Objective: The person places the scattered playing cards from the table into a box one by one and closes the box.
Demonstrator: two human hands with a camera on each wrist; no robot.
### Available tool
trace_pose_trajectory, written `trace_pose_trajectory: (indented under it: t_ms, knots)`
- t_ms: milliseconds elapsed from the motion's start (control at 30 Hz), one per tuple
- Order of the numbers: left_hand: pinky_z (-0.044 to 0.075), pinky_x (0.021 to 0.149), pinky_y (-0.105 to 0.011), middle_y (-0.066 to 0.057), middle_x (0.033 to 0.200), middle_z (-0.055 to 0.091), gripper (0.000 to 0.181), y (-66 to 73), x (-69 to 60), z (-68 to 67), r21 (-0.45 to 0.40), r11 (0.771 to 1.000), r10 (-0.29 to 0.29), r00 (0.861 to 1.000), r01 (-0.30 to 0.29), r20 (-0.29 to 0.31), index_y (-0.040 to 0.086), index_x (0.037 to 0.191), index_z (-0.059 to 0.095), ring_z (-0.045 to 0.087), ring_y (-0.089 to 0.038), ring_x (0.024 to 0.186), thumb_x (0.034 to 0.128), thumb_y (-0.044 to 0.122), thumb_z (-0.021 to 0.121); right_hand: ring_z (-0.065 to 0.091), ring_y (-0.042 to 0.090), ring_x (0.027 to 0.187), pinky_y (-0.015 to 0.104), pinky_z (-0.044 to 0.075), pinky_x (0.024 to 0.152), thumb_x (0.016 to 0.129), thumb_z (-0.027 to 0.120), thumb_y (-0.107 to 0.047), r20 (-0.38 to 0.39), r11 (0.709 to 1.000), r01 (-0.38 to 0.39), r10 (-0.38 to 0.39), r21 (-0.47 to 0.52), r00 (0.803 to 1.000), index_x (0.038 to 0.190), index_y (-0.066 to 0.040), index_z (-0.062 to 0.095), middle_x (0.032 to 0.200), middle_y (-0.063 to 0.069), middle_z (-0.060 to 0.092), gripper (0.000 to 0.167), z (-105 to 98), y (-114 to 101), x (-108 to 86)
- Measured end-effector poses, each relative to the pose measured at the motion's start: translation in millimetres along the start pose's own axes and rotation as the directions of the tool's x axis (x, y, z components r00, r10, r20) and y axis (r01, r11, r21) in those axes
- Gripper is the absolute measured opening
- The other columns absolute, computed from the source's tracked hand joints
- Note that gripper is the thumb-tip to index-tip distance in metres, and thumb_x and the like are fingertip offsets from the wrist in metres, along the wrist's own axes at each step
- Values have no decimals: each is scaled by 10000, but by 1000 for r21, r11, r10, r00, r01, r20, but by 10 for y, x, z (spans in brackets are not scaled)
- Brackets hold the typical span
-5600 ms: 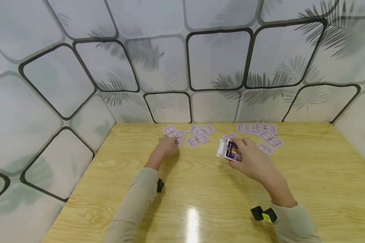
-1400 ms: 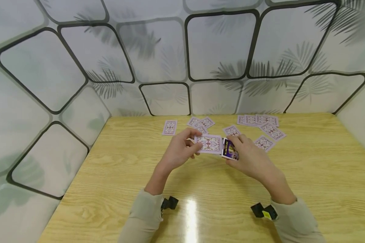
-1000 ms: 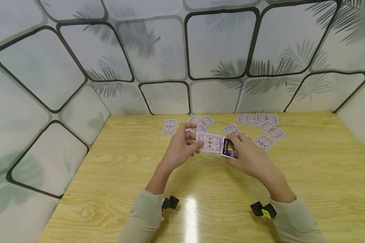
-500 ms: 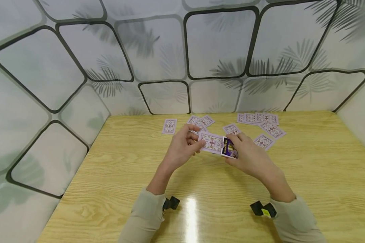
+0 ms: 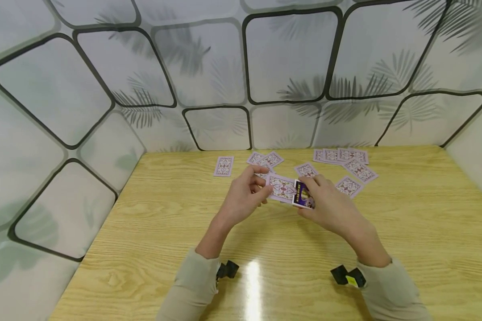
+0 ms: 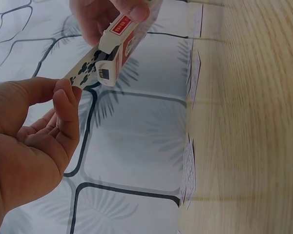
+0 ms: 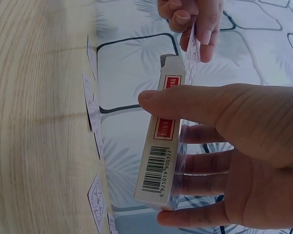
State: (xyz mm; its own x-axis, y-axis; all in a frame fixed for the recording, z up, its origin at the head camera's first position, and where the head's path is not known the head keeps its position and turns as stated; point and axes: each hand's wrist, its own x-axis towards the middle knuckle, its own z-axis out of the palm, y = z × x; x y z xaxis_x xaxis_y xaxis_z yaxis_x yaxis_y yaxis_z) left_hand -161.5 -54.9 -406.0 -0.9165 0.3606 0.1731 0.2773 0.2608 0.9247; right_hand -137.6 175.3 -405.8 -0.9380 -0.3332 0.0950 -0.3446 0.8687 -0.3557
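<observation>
My left hand point(image 5: 241, 198) pinches a playing card point(image 5: 281, 187) by its left end, thumb on the patterned lilac back. The left wrist view shows the card's face, with black club marks point(image 6: 84, 70). My right hand point(image 5: 335, 207) grips a card box point(image 5: 303, 195) with a dark purple picture; the right wrist view shows the box's white side point(image 7: 158, 168) with a barcode, and the thumb across it. The box's flap end faces the left hand. The card's right end is at the box mouth, partly inside it in the left wrist view. Both are held above the table.
One card point(image 5: 224, 166) lies face down at the back left of the wooden table point(image 5: 152, 232). Several overlap point(image 5: 273, 159) behind the left hand. More cards point(image 5: 351, 156) lie at the back right, by the patterned wall point(image 5: 285, 129).
From the cards at the left, my left hand has come over to the box with a card. Over the last second it has moved the card slightly rightward into the box mouth. The right hand holds still.
</observation>
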Motion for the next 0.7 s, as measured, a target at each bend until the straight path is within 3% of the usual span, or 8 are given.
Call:
trace_pose_trajectory:
  t_ms: [167, 400, 700]
  knots:
    - [532, 608, -274, -111, 934, 650, 364, 13, -15, 20, 8, 1000, -6, 1000, 6, 1, 40, 1330, 517, 621, -170, 669, 979, 77, 610, 573, 316, 1004, 424, 503, 685, 813, 813, -275, -10, 1000, 6, -6, 3, 1000, 1428, -11, 468, 1277, 235, 549, 753, -1, 0, -7]
    - [516, 586, -273, -113, 841, 647, 321, 5, -16, 36, 34, 999, 22, 1000, -22, -10, 33, 1342, 520, 612, -209, 641, 1032, 61, 438, 566, 300, 966, 401, 488, 639, 803, 817, -255, -28, 1000, 11, -11, 7, 1000, 1405, -15, 490, 1248, 227, 555, 726, -6, -7, -15]
    - [502, 570, -250, -91, 836, 647, 310, -12, -11, 83, 43, 999, 20, 1000, -19, -19, 25, 1322, 530, 595, -151, 626, 1022, 48, 457, 560, 293, 963, 409, 499, 664, 809, 815, -268, -28, 1000, 9, -10, -8, 1000, 1429, -16, 470, 1258, 228, 547, 754, 1, 0, -16]
